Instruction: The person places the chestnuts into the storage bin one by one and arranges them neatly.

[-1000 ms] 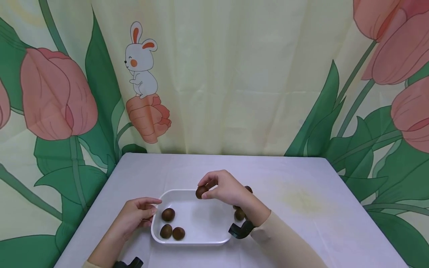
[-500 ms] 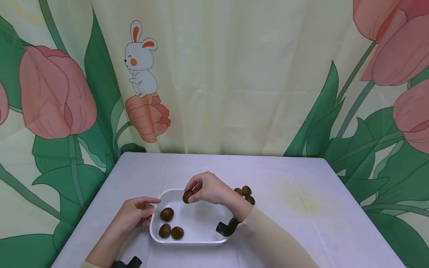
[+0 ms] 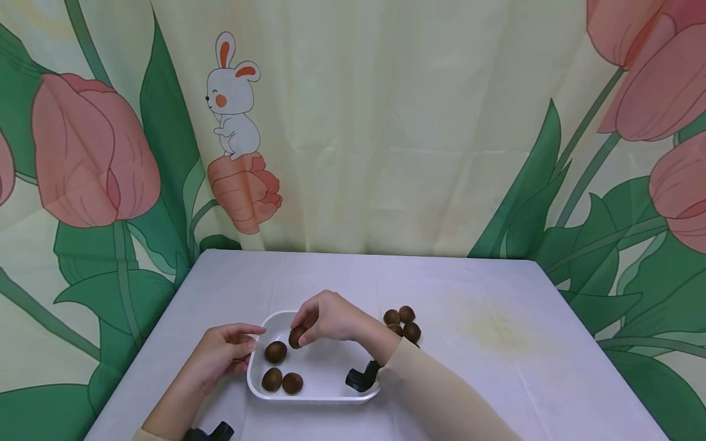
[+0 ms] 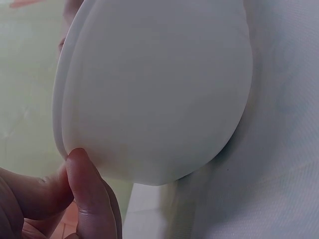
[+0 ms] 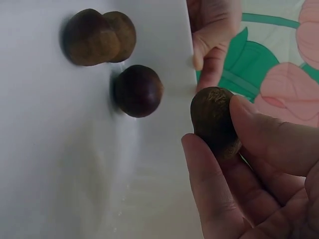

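A white rectangular tray [image 3: 325, 373] lies on the table in the head view. My left hand [image 3: 223, 352] grips its left rim; in the left wrist view a fingertip [image 4: 79, 164] presses the outer wall just under the lip. Between thumb and fingers, my right hand [image 3: 331, 320] pinches a brown chestnut [image 5: 215, 122] above the tray's back left part. Three chestnuts sit inside along the left side: one chestnut [image 3: 276, 351] farther back and two side by side, a chestnut [image 3: 272, 380] and another chestnut [image 3: 293, 383], near the front left corner.
Several loose chestnuts [image 3: 407, 314] lie on the white tablecloth [image 3: 474, 380] right of the tray, partly hidden by my right forearm. Black wrist mounts [image 3: 362, 376] sit on both wrists. A printed curtain [image 3: 375, 122] hangs behind the table.
My right hand has carried its chestnut left and lower over the tray, and its forearm has uncovered more of the loose chestnuts. The left hand stays at the rim.
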Tool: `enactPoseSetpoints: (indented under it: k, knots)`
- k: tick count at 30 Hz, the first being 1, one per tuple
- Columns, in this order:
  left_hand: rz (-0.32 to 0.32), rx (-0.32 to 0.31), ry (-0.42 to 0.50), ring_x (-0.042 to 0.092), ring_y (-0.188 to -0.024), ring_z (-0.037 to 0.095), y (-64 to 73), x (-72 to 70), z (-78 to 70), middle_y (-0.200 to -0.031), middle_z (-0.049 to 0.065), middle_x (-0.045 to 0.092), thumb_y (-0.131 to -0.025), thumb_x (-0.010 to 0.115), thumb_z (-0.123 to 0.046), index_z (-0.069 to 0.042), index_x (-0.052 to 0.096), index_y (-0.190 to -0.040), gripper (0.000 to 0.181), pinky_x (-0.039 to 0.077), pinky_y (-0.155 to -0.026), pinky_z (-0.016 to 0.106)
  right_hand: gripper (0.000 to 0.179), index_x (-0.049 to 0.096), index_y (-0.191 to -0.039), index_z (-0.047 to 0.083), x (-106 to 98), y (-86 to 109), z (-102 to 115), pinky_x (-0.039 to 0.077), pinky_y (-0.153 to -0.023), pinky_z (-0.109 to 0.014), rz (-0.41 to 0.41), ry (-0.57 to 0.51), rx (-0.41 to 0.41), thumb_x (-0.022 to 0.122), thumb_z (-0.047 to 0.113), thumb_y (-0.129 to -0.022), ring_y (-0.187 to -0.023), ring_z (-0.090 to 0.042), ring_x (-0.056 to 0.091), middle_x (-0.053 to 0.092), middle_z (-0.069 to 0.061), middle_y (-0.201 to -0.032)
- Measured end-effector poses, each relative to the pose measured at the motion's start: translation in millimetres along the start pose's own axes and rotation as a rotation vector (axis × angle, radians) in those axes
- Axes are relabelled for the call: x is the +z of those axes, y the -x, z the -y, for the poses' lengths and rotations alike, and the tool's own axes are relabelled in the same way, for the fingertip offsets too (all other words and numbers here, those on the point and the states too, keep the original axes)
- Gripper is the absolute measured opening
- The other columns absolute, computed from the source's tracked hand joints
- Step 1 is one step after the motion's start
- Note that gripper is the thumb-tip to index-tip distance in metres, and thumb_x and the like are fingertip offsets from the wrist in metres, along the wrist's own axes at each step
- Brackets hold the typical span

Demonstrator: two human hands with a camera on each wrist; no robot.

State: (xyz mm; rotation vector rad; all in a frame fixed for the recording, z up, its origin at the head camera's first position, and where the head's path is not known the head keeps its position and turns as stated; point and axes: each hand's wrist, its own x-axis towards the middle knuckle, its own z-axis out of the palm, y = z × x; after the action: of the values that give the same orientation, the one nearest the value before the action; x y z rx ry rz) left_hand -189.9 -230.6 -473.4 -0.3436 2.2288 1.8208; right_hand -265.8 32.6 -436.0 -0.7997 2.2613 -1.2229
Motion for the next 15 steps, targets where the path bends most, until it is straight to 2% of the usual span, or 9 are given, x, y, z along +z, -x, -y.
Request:
enactPoseSetpoints:
  k: [5,12,15]
  knots:
    - [0.005,-0.002,0.003,0.066,-0.068,0.018,0.9,0.1,-1.1,-0.095,0.008,0.075,-0.097,0.074,0.000,-0.002,0.075,-0.130,0.033,0.058,-0.057,0.027,0.025,0.085,-0.097,0.018,6.8,-3.6,-2.7,0.052,-0.071,-0.017,0.028,0.046,0.005,0.092,0.002,-0.080,-0.077,-0.001,0.073,0.082,0.005,-0.085]
    - [0.014,0.014,0.001,0.066,-0.068,0.018,-0.1,-0.7,-1.5,-0.095,0.008,0.075,-0.098,0.074,0.000,-0.001,0.074,-0.131,0.034,0.058,-0.057,0.027,0.024,0.085,-0.094,0.017,10.0,-2.3,-3.1,0.054,-0.069,-0.019,0.085,0.019,0.054,0.091,-0.001,-0.080,-0.078,-0.004,0.074,0.082,0.001,-0.085]
    - [0.017,0.019,-0.001,0.067,-0.068,0.018,-0.2,-1.0,-0.5,-0.094,0.007,0.074,-0.098,0.074,-0.001,-0.001,0.074,-0.131,0.034,0.059,-0.057,0.027,0.023,0.085,-0.094,0.017,11.1,-2.9,-3.6,0.053,-0.067,-0.018,0.096,0.053,0.061,0.091,-0.001,-0.080,-0.076,-0.003,0.072,0.081,0.003,-0.083]
